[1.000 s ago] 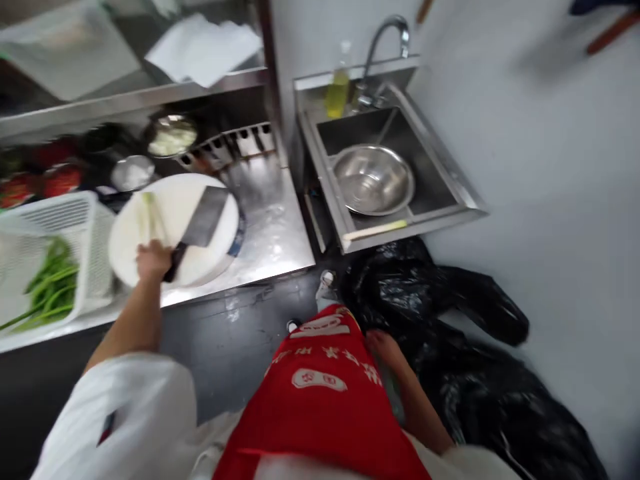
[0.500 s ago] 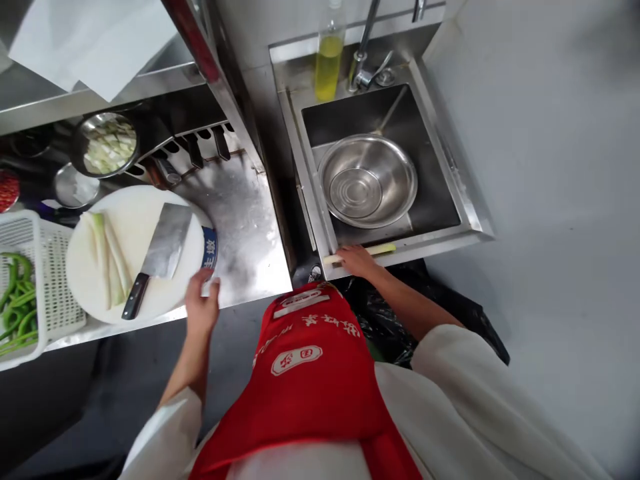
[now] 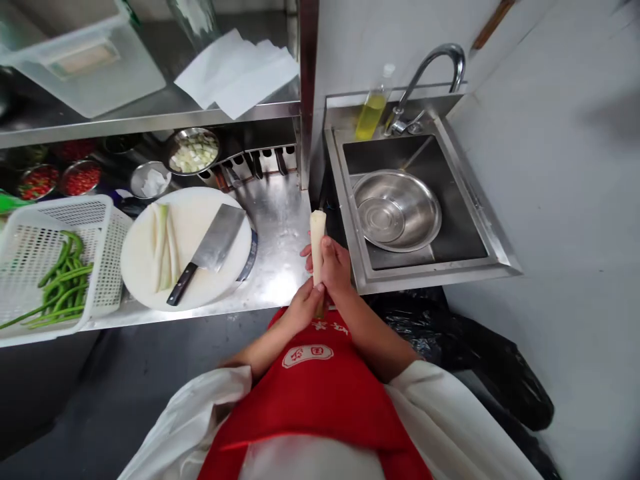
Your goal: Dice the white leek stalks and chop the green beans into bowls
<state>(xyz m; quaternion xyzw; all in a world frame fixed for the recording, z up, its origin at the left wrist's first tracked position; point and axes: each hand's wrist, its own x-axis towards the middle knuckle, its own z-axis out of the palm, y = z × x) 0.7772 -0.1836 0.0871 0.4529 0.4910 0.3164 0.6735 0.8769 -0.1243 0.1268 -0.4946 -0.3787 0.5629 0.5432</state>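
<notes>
A pale leek stalk (image 3: 317, 240) stands nearly upright in front of my red apron. My right hand (image 3: 335, 267) is wrapped round its middle, and my left hand (image 3: 304, 303) grips it lower down, the two hands touching. To the left, a round white cutting board (image 3: 200, 207) bears several leek stalks (image 3: 165, 250) and a cleaver (image 3: 220, 240) lying flat, its black handle toward the front edge. Neither hand touches the board or the cleaver.
A steel basin (image 3: 400, 207) sits in the sink (image 3: 450, 240) on the right, an oil bottle (image 3: 371, 117) behind it. White basket (image 3: 107, 247) with green peppers stands far left. Bowls and a knife rack line the back under a shelf (image 3: 150, 120). Black bags lie below the sink.
My right hand has lifted the leek from the sink's front edge and brought it to the middle. My left hand has left the board's side and closed on the leek. The view has shifted left.
</notes>
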